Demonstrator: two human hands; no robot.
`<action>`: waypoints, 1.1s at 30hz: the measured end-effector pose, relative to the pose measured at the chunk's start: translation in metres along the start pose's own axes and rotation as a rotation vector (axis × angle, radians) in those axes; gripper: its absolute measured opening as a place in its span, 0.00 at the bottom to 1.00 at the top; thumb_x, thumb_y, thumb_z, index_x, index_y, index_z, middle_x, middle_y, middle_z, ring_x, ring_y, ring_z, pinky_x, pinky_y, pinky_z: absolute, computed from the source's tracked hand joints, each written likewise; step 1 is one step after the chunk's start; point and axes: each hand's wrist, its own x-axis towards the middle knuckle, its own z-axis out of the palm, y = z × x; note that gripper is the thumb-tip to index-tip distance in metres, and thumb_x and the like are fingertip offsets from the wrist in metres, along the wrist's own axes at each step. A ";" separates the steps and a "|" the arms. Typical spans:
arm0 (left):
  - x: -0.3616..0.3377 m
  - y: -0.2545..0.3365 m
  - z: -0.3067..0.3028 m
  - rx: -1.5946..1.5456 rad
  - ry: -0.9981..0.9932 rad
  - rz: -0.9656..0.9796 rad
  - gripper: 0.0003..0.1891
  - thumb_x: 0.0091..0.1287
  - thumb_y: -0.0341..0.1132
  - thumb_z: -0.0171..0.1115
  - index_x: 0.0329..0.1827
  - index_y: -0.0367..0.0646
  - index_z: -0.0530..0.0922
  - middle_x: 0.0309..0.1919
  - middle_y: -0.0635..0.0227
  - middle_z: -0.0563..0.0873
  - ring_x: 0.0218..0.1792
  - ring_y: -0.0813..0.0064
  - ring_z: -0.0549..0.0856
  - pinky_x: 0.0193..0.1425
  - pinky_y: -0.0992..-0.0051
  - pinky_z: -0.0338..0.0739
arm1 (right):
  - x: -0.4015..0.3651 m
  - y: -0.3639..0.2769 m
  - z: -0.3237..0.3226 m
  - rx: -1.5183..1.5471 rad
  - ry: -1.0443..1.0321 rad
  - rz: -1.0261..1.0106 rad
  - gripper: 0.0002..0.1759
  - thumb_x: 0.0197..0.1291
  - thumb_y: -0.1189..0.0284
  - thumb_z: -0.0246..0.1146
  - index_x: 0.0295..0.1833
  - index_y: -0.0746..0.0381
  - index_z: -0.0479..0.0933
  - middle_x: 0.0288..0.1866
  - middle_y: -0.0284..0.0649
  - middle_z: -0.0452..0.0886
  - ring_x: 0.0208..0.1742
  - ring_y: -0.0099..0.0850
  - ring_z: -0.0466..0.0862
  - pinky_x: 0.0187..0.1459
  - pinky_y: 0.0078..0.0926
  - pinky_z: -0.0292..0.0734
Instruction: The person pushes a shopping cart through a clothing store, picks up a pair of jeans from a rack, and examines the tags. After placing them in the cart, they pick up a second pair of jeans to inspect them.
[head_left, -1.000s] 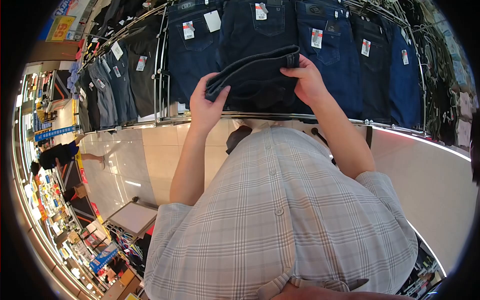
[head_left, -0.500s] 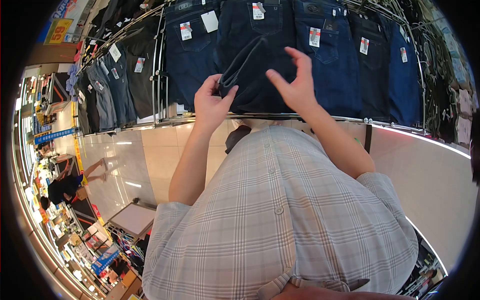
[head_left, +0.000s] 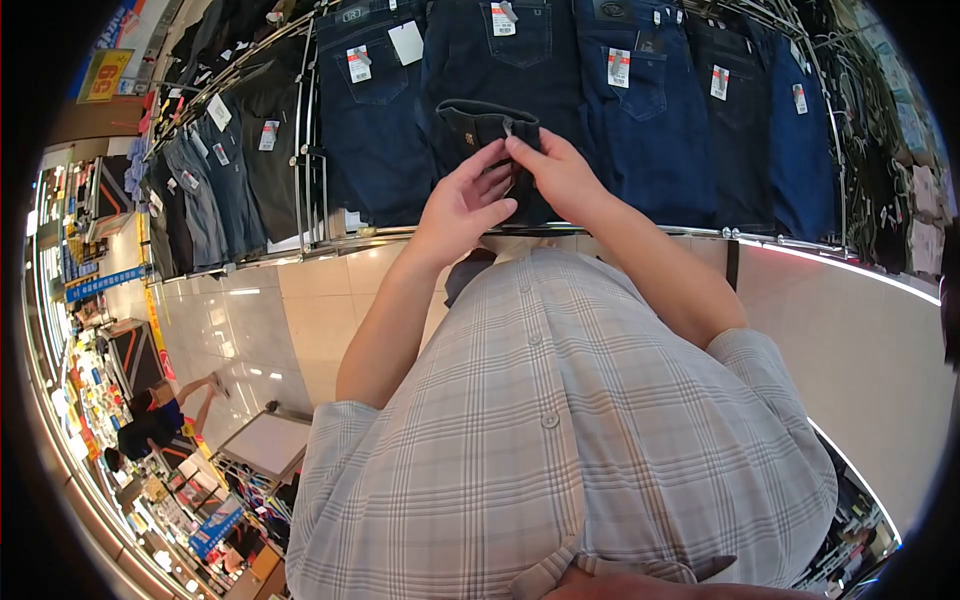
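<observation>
A folded pair of dark jeans (head_left: 478,122) lies over the hanging jeans in front of me, its waistband opening towards me. A small gold mark shows on the band, and a small pale detail near its right end is too small to make out. My right hand (head_left: 572,182) pinches that right end between thumb and fingers. Just below it, my left hand (head_left: 462,210) has its fingers slightly apart and its thumb spread, with the fingertips close to the cloth. Whether they touch it is hard to see. The lower part of the jeans is hidden behind both hands.
Blue jeans (head_left: 640,130) with price tags hang on both sides along a metal rail (head_left: 370,236). More trousers (head_left: 215,185) hang on the left rack. A person (head_left: 150,430) is in the aisle at lower left, near a framed board (head_left: 262,443).
My right hand has come down and left and now grips the waistband. My left hand has let go of the folded edge and moved right. The waistband has turned towards me.
</observation>
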 end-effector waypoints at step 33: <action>0.027 0.014 0.023 0.891 0.449 0.224 0.22 0.55 0.33 0.78 0.51 0.38 0.78 0.36 0.67 0.77 0.29 0.77 0.79 0.36 0.77 0.78 | -0.011 -0.017 0.002 0.320 0.074 0.113 0.17 0.79 0.61 0.54 0.55 0.63 0.80 0.45 0.32 0.85 0.43 0.19 0.81 0.46 0.20 0.76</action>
